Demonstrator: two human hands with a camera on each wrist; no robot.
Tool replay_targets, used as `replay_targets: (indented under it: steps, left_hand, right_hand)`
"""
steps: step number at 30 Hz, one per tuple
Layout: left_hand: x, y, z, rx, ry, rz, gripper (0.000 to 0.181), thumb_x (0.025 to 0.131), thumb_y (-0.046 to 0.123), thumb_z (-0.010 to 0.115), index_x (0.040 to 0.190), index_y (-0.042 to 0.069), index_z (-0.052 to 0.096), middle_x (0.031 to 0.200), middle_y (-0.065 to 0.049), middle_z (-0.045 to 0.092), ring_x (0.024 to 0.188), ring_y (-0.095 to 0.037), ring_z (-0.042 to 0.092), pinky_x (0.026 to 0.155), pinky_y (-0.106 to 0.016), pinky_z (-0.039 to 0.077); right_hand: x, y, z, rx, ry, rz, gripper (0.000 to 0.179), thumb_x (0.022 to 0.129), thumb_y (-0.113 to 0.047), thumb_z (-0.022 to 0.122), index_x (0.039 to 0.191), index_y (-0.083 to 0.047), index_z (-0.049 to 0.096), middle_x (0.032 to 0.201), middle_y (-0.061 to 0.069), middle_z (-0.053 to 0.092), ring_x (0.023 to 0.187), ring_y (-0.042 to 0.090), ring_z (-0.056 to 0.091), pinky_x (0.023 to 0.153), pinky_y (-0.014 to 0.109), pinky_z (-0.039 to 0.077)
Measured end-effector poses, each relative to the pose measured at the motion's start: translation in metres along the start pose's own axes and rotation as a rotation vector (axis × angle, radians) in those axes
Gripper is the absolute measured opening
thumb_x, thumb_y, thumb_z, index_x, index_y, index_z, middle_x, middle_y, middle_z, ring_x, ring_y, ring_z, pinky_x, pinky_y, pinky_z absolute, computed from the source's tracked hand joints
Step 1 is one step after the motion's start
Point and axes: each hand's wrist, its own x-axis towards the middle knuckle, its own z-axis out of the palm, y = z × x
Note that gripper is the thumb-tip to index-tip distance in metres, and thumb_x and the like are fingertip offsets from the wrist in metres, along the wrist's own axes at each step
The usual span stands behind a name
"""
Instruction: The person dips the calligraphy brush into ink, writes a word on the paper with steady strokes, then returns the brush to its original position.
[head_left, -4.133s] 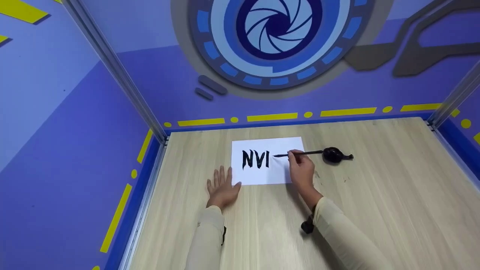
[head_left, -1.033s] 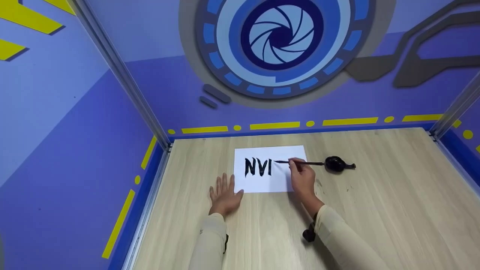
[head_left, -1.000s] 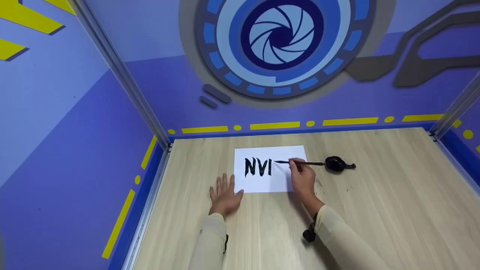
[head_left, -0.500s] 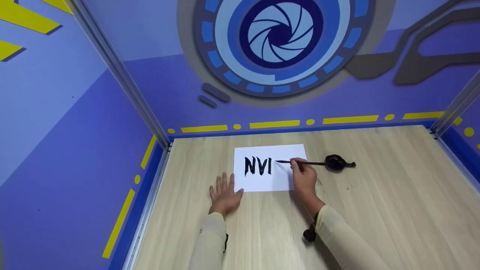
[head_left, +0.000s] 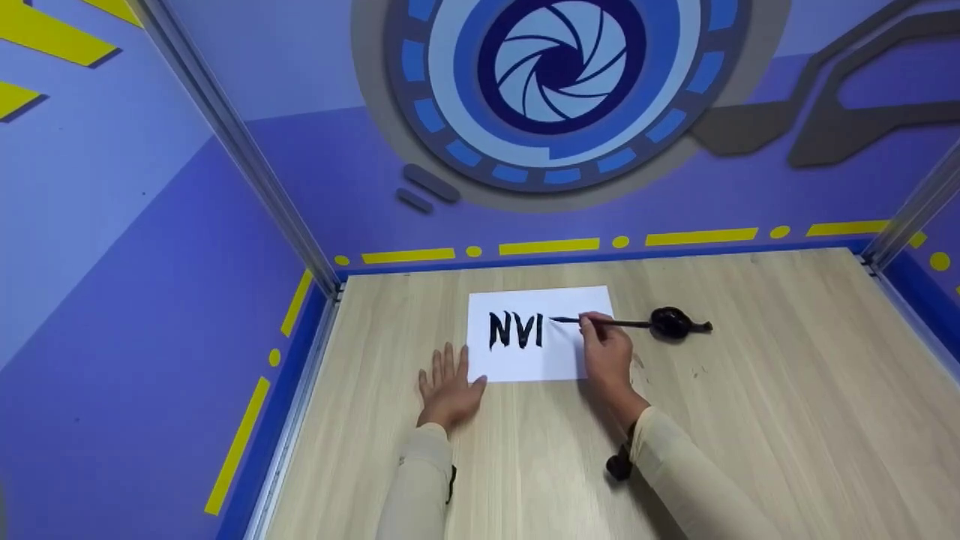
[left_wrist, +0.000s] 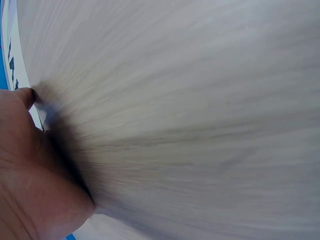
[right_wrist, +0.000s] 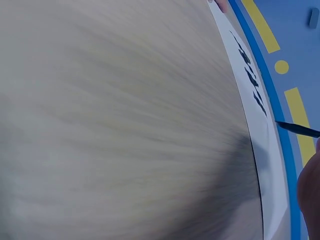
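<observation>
In the head view a sheet of white paper (head_left: 559, 360) lies on the wooden table, bearing the black brushed letters NVI (head_left: 515, 331). My right hand (head_left: 609, 356) pinches a dark writing brush (head_left: 630, 324) between thumb and fingers. Its tip points left, just right of the last letter. Against the wall in the right wrist view, the brush (right_wrist: 299, 129) appears raised off the paper. My left hand (head_left: 452, 394) lies with fingers spread at the paper's lower left corner, its thumb touching the edge. The left wrist view catches part of this hand (left_wrist: 37, 175); most fingers are hidden there.
A glossy black small pot (head_left: 670, 323) with a short spout or handle stands right of the paper, behind the brush's rear end. Faint dark marks (head_left: 699, 371) spot the table (head_left: 780, 390). Purple-blue panels (head_left: 315, 172) enclose the back and sides.
The head view has tilted slightly. Compared with one second ago, the brush tip sits a touch farther right of the last letter. The letters look the same, and the left hand stays put.
</observation>
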Motion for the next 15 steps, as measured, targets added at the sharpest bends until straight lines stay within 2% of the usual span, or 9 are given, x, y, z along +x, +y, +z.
replay_targets:
  steps: [8,15]
  left_hand:
    - [-0.0016,0.0036,-0.0022,0.037,-0.009,-0.026,0.075,0.111,0.052,0.039,0.174,0.02,0.014,0.183,-0.012,-0.003,0.17,-0.038,-0.008,0.133,-0.068,-0.006]
    - [-0.0035,0.0061,-0.0043,0.024,-0.013,-0.035,0.075,0.111,0.052,0.04,0.174,0.021,0.013,0.183,-0.011,-0.004,0.17,-0.037,-0.009,0.134,-0.067,-0.007]
  right_hand:
    - [0.004,-0.0027,0.0024,-0.082,-0.023,-0.031,0.02,0.105,-0.017,0.068,0.117,-0.005,0.079,0.115,0.016,0.079,0.095,0.009,0.068,0.081,0.01,0.052]
    - [0.0075,-0.0062,0.0041,-0.137,-0.025,-0.055,0.019,0.105,-0.018,0.069,0.117,-0.006,0.08,0.113,0.013,0.08,0.094,0.016,0.068,0.081,0.014,0.05]
